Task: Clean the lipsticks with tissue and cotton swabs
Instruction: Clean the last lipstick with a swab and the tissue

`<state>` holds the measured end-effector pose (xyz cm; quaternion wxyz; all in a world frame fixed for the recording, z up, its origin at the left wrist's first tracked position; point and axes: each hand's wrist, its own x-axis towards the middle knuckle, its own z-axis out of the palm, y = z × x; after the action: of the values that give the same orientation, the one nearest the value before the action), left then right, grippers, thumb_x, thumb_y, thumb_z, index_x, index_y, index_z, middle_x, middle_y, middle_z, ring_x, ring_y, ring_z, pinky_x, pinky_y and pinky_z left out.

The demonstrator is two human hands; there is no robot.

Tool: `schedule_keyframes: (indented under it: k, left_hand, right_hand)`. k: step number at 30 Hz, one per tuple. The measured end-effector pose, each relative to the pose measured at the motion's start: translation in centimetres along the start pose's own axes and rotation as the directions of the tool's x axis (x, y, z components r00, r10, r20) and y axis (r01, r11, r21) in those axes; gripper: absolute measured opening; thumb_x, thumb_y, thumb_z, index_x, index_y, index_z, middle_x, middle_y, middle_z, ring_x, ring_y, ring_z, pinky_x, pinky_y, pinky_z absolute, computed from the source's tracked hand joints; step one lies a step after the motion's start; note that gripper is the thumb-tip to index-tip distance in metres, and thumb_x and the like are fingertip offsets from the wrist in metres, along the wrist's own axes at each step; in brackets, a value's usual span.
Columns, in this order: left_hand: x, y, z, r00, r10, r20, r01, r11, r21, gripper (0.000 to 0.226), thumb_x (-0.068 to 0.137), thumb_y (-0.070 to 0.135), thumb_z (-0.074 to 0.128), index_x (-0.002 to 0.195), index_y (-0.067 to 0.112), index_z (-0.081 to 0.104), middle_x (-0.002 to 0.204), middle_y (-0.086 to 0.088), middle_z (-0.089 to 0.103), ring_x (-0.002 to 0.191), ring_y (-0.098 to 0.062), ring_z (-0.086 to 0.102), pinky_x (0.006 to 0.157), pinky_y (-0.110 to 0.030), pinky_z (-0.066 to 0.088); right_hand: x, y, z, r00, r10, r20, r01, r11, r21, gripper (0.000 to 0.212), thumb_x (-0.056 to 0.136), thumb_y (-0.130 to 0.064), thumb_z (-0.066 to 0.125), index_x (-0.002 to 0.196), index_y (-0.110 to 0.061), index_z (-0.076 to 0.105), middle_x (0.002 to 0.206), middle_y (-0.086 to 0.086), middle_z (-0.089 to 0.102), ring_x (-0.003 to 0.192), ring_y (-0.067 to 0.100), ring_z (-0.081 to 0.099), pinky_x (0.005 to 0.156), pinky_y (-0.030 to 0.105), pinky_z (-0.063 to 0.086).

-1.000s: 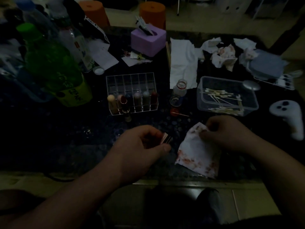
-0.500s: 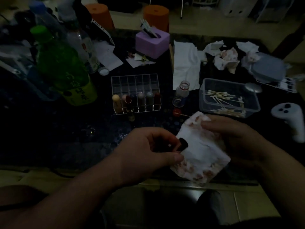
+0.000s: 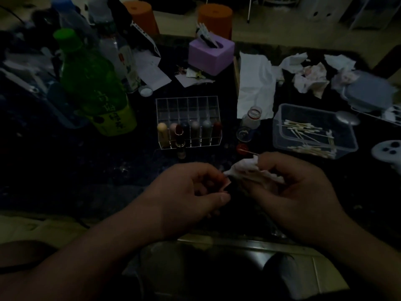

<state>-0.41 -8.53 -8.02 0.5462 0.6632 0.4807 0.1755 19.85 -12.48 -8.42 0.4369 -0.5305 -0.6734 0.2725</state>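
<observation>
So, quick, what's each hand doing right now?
Left hand: grips a lipstick, mostly hidden.
Right hand: grips a bunched tissue.

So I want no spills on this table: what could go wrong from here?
The small bottle, seemingly uncapped, stands beyond the right hand gripping the tissue; a stray move might tip it. The open lipstick stands loose before the organizer, near the left hand holding a dark lipstick, and could topple. In this dimness, smears may go unseen.

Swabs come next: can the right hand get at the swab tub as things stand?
Probably yes: the tub is open-topped just beyond the right hand with nothing between, though that hand holds the tissue.
</observation>
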Motion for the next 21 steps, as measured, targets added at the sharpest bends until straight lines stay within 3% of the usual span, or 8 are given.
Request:
schedule_keyframes:
  k: [4, 8, 12, 16, 21]
  left_hand:
    - [-0.4, 0.4, -0.6, 0.999, 0.001, 0.049, 0.002, 0.998, -0.058, 0.015, 0.085, 0.014, 0.076, 0.096, 0.024, 0.074, 0.08, -0.002, 0.076, 0.072, -0.02, 0.074, 0.072, -0.041, 0.062]
    - [-0.6, 0.3, -1.3, 0.997, -0.015, 0.075, 0.032, 0.971, -0.236, 0.011, 0.084, 0.029, 0.078, 0.093, 0.023, 0.078, 0.084, -0.006, 0.076, 0.074, -0.022, 0.068, 0.07, -0.036, 0.053]
    - [-1.0, 0.7, -1.8, 0.978, -0.024, 0.206, 0.119, 0.879, -0.462, 0.022, 0.088, 0.026, 0.068, 0.07, 0.014, 0.071, 0.059, -0.003, 0.056, 0.048, -0.013, 0.047, 0.048, -0.02, 0.04]
    - [-1.4, 0.9, -2.2, 0.924, -0.027, 0.38, 0.255, 0.787, -0.562, 0.026, 0.09, 0.028, 0.059, 0.074, 0.009, 0.068, 0.06, -0.006, 0.048, 0.046, -0.013, 0.038, 0.047, -0.026, 0.04]
    - [-1.5, 0.7, -2.1, 0.956, 0.027, 0.292, 0.129, 0.855, -0.503, 0.028, 0.092, 0.024, 0.063, 0.067, 0.011, 0.064, 0.061, -0.008, 0.052, 0.047, -0.015, 0.045, 0.05, -0.024, 0.043]
  right_hand:
    - [-0.1, -0.9, -0.1, 0.995, -0.065, 0.081, 0.06, 0.996, 0.063, 0.009, 0.086, -0.004, 0.074, 0.091, -0.011, 0.073, 0.086, -0.001, 0.071, 0.075, 0.015, 0.069, 0.064, 0.031, 0.052]
    - [-0.3, -2.0, -0.1, 0.998, -0.06, -0.001, 0.059, 0.995, 0.086, 0.02, 0.084, -0.001, 0.072, 0.094, -0.018, 0.073, 0.08, -0.006, 0.071, 0.068, 0.009, 0.068, 0.06, 0.028, 0.053]
    - [-0.3, -2.6, -0.3, 0.997, -0.06, 0.048, 0.051, 0.986, 0.158, 0.028, 0.084, -0.003, 0.071, 0.107, -0.02, 0.071, 0.103, -0.014, 0.073, 0.091, 0.001, 0.07, 0.076, 0.013, 0.053]
    - [-0.5, -2.6, -0.7, 0.986, -0.044, 0.161, 0.013, 0.982, 0.187, 0.045, 0.082, -0.001, 0.068, 0.121, -0.023, 0.067, 0.118, -0.019, 0.069, 0.106, 0.002, 0.067, 0.083, 0.014, 0.052]
    - [-0.6, -3.0, -0.7, 0.968, 0.023, 0.25, -0.074, 0.978, 0.196, 0.064, 0.077, 0.003, 0.071, 0.13, -0.029, 0.058, 0.128, -0.023, 0.062, 0.118, -0.001, 0.06, 0.09, 0.013, 0.049]
